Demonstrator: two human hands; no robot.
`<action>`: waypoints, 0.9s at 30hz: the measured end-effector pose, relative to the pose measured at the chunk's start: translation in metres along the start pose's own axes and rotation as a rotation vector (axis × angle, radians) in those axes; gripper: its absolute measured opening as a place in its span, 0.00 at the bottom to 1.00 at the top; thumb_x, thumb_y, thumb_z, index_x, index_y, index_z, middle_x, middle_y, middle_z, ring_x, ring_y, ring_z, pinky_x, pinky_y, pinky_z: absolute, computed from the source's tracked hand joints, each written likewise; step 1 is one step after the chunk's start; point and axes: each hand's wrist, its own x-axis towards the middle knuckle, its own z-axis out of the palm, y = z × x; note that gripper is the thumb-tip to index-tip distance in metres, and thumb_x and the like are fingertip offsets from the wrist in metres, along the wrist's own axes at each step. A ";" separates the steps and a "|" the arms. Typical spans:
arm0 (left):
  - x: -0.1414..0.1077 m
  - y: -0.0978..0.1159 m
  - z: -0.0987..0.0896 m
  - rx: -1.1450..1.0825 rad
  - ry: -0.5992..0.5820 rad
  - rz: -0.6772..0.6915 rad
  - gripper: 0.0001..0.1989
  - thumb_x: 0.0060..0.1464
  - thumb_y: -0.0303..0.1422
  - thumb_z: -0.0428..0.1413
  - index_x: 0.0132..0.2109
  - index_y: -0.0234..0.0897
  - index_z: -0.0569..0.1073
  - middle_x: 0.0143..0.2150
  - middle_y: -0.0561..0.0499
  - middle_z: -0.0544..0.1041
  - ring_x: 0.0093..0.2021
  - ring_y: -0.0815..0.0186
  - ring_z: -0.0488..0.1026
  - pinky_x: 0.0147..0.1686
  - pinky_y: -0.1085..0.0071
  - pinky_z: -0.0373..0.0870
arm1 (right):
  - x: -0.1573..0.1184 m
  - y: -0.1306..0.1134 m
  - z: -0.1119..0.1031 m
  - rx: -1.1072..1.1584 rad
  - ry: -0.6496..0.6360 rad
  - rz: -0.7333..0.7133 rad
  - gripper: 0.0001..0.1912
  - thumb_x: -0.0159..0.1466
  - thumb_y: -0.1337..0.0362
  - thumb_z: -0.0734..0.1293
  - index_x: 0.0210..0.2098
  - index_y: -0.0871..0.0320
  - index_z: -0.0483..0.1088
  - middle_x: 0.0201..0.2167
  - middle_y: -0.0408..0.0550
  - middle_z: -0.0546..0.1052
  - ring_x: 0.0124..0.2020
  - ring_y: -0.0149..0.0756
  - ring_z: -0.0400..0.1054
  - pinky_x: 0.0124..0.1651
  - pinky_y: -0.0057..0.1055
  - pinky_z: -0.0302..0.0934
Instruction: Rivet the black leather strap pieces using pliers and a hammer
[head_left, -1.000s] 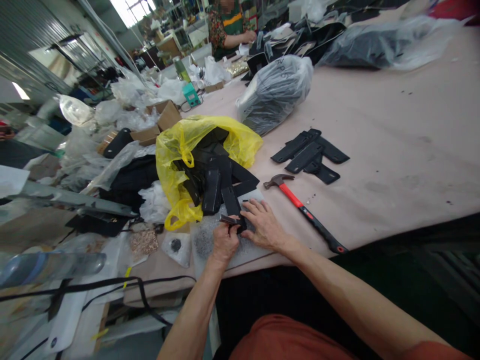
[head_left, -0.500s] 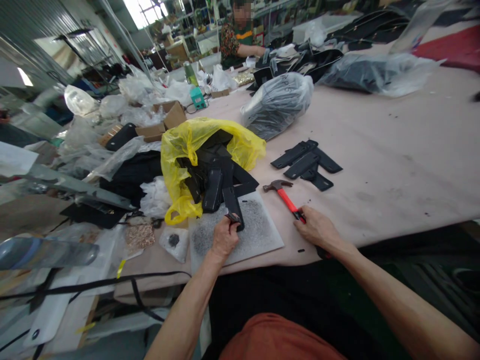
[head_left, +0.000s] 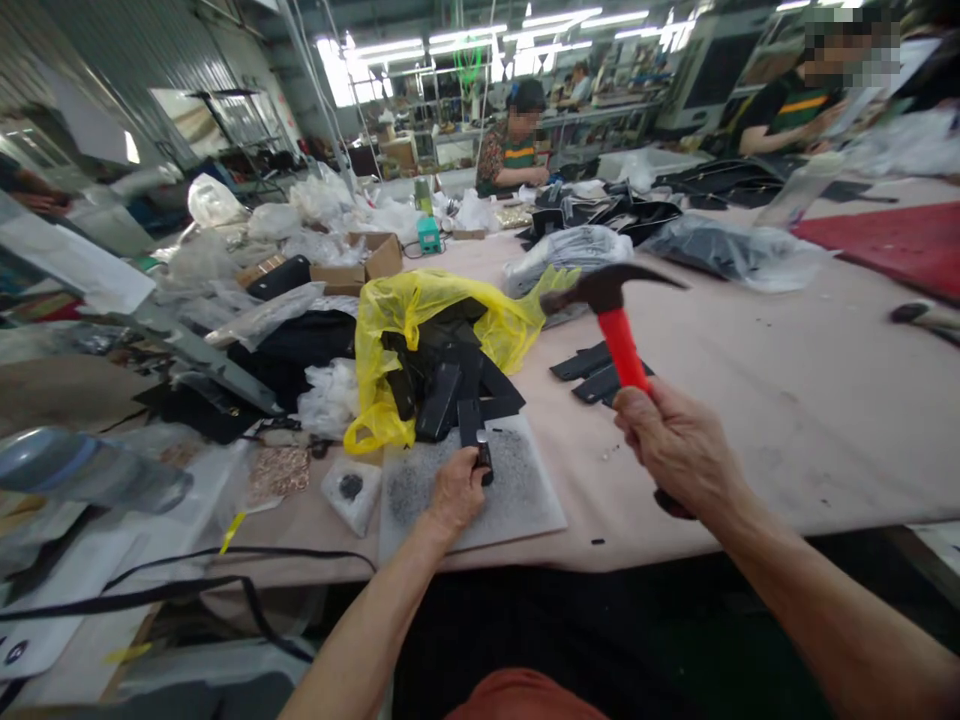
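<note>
My right hand (head_left: pixel 679 445) is wrapped round the red and black handle of a claw hammer (head_left: pixel 626 345), its head up in the air above the table. My left hand (head_left: pixel 459 490) pinches a short metal punch (head_left: pixel 483 440), its shiny end upward. Beneath the punch lies a black strap piece (head_left: pixel 471 418) on a speckled white board (head_left: pixel 525 490). The punch's lower end is hidden by my fingers. More black pieces (head_left: pixel 439 400) spill from a yellow plastic bag (head_left: pixel 375 345) behind the board. Further black pieces (head_left: pixel 589 375) lie on the table, partly behind the hammer.
Left of the board sit a small bag with a dark patch (head_left: pixel 351 490) and a bag of copper-coloured bits (head_left: pixel 277 470). A second hammer-like tool (head_left: pixel 926 318) lies at the right. Wrapped bundles (head_left: pixel 720 245) lie farther back, where co-workers (head_left: pixel 517 150) sit.
My right hand has lifted the hammer from low over the table to high up. The punch in my left hand now stands more upright on the strap piece. The view has tilted up.
</note>
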 end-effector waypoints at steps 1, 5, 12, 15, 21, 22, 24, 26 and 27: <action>0.000 0.000 0.000 0.003 0.006 0.007 0.08 0.56 0.24 0.52 0.40 0.41 0.70 0.36 0.47 0.77 0.39 0.54 0.76 0.39 0.63 0.72 | -0.002 -0.011 -0.006 -0.126 0.053 -0.142 0.18 0.68 0.48 0.58 0.31 0.55 0.61 0.18 0.37 0.62 0.17 0.28 0.54 0.21 0.26 0.47; 0.000 -0.002 0.002 0.010 -0.007 0.009 0.08 0.56 0.24 0.52 0.41 0.42 0.70 0.36 0.48 0.76 0.40 0.56 0.76 0.40 0.64 0.72 | -0.017 -0.019 -0.010 -0.494 -0.077 -0.458 0.16 0.68 0.54 0.58 0.27 0.54 0.58 0.16 0.40 0.62 0.15 0.29 0.52 0.23 0.30 0.41; 0.000 -0.003 0.004 -0.021 0.014 0.020 0.08 0.55 0.24 0.52 0.40 0.42 0.70 0.35 0.49 0.77 0.39 0.56 0.76 0.38 0.65 0.71 | -0.023 -0.025 -0.010 -0.418 0.061 -0.391 0.15 0.70 0.52 0.57 0.31 0.53 0.60 0.19 0.41 0.65 0.17 0.31 0.57 0.23 0.30 0.45; 0.000 -0.003 0.003 -0.016 0.019 0.014 0.08 0.55 0.25 0.52 0.39 0.44 0.69 0.34 0.49 0.77 0.38 0.56 0.76 0.37 0.65 0.70 | -0.028 -0.023 -0.008 -0.317 0.095 -0.364 0.15 0.70 0.52 0.54 0.32 0.53 0.60 0.19 0.41 0.65 0.17 0.31 0.58 0.23 0.29 0.47; 0.000 -0.002 0.002 -0.029 -0.008 -0.004 0.07 0.56 0.26 0.51 0.39 0.44 0.69 0.34 0.49 0.77 0.38 0.56 0.76 0.37 0.64 0.71 | -0.021 -0.033 -0.020 -0.519 -0.193 -0.392 0.17 0.67 0.51 0.60 0.26 0.53 0.60 0.16 0.39 0.61 0.16 0.29 0.52 0.21 0.30 0.41; 0.000 -0.002 0.002 -0.035 -0.006 -0.009 0.07 0.56 0.26 0.51 0.39 0.44 0.69 0.35 0.50 0.77 0.38 0.57 0.76 0.37 0.64 0.71 | -0.019 -0.039 -0.022 -0.420 -0.057 -0.369 0.16 0.68 0.51 0.59 0.28 0.53 0.61 0.17 0.39 0.61 0.16 0.29 0.53 0.21 0.29 0.43; 0.000 -0.002 0.003 -0.042 0.001 -0.015 0.07 0.56 0.26 0.52 0.39 0.45 0.69 0.34 0.50 0.77 0.38 0.57 0.76 0.38 0.64 0.71 | -0.019 -0.048 -0.020 -0.178 0.266 -0.326 0.14 0.70 0.52 0.56 0.33 0.53 0.62 0.20 0.39 0.64 0.17 0.30 0.57 0.21 0.29 0.48; 0.000 -0.003 0.003 -0.050 0.011 -0.016 0.07 0.55 0.26 0.52 0.38 0.45 0.69 0.34 0.50 0.77 0.38 0.57 0.76 0.38 0.65 0.71 | -0.022 -0.044 -0.015 -0.116 0.343 -0.363 0.13 0.71 0.53 0.55 0.35 0.53 0.61 0.21 0.40 0.66 0.18 0.31 0.58 0.21 0.29 0.48; 0.000 -0.003 0.003 -0.052 0.012 -0.016 0.07 0.55 0.26 0.53 0.37 0.44 0.69 0.34 0.50 0.77 0.37 0.57 0.76 0.37 0.65 0.71 | -0.025 -0.036 -0.012 -0.198 0.229 -0.407 0.14 0.70 0.52 0.56 0.32 0.53 0.61 0.20 0.40 0.65 0.17 0.31 0.57 0.21 0.30 0.46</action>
